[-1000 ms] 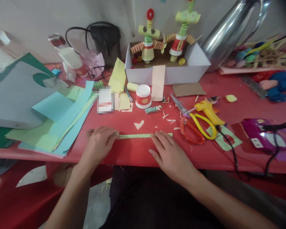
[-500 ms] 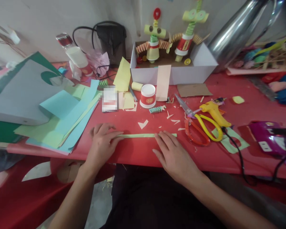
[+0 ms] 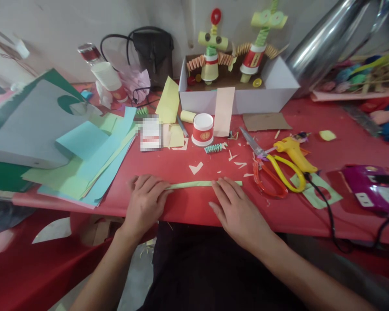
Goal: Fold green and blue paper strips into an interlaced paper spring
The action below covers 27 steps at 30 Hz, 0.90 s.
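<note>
A long, narrow light-green paper strip (image 3: 194, 184) lies flat on the red table (image 3: 188, 207) near its front edge. My left hand (image 3: 146, 204) presses down on the strip's left end with its fingertips. My right hand (image 3: 236, 211) rests flat on the strip's right part, fingers spread; a short piece of strip sticks out beyond them. Small paper scraps (image 3: 196, 167) lie just behind the strip.
Scissors (image 3: 272, 168) and a yellow glue gun (image 3: 294, 153) lie right of my right hand, with a purple device (image 3: 366, 188) further right. Coloured paper sheets (image 3: 84, 160) are stacked at left. A paper cup (image 3: 202, 129) and a white box (image 3: 240, 93) with paper figures stand behind.
My left hand has slid a little to the right along the strip. The right hand stays pressed on the strip. The view has shifted slightly.
</note>
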Available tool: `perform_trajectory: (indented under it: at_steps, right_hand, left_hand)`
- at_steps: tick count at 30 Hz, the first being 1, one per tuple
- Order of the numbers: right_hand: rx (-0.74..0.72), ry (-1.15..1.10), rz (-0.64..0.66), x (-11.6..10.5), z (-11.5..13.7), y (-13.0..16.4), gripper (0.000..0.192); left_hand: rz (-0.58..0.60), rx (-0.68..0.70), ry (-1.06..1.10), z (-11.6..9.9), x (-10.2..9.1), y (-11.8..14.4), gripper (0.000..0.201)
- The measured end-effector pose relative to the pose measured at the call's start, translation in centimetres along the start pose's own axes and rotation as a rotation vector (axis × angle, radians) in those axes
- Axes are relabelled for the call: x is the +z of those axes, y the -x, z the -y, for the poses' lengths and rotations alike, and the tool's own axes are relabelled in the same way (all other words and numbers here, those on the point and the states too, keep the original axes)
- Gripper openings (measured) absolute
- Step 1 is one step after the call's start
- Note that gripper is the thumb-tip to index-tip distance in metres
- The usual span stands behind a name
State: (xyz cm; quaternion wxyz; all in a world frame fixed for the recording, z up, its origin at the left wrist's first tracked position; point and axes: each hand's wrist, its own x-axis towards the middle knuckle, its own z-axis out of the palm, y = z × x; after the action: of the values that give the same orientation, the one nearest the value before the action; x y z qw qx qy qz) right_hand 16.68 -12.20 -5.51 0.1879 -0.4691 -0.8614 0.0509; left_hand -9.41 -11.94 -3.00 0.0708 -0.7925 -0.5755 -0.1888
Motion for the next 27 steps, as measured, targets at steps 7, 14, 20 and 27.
perform_trajectory:
  at_steps: [7, 14, 20, 27]
  right_hand:
    - [-0.01, 0.014, -0.001, -0.5, -0.2, -0.1, 0.048]
    - [-0.034, 0.04, 0.037, -1.2, -0.5, -0.6, 0.044]
    - [-0.035, 0.073, 0.016, -1.0, -0.4, -0.6, 0.045]
    - [-0.039, 0.106, 0.026, -1.6, -0.6, -1.1, 0.036]
  left_hand:
    - [0.036, 0.069, -0.032, -0.2, -0.1, 0.0, 0.025]
    - [0.299, -0.131, 0.129, 0.2, -0.7, -1.9, 0.017]
    - [0.418, -0.228, 0.103, -0.4, -0.9, -3.7, 0.021]
    - [0.72, -0.348, 0.075, -0.3, -1.6, -6.9, 0.026]
